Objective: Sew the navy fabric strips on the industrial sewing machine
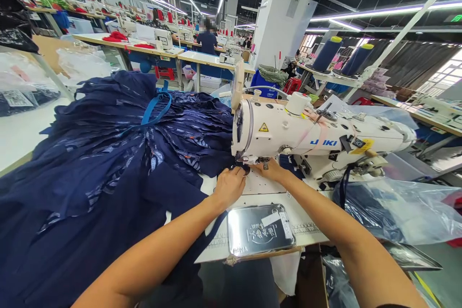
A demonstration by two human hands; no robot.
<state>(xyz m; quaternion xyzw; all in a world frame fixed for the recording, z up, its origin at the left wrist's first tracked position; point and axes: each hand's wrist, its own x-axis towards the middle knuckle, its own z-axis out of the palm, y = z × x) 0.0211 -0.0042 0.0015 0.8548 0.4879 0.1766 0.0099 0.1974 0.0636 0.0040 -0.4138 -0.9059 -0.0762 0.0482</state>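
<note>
While the left hand (231,185) curls its fingers over dark cloth (247,169) below the sewing machine (296,127), the right hand (271,171) has hidden fingertips; neither grip can be told. Blue letters (329,143), partly covered, read "JUKI".

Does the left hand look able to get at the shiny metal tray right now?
Probably yes: the left hand is by the sewing machine, and the shiny metal tray lies close on its near side, with nothing visible blocking the way.
</note>
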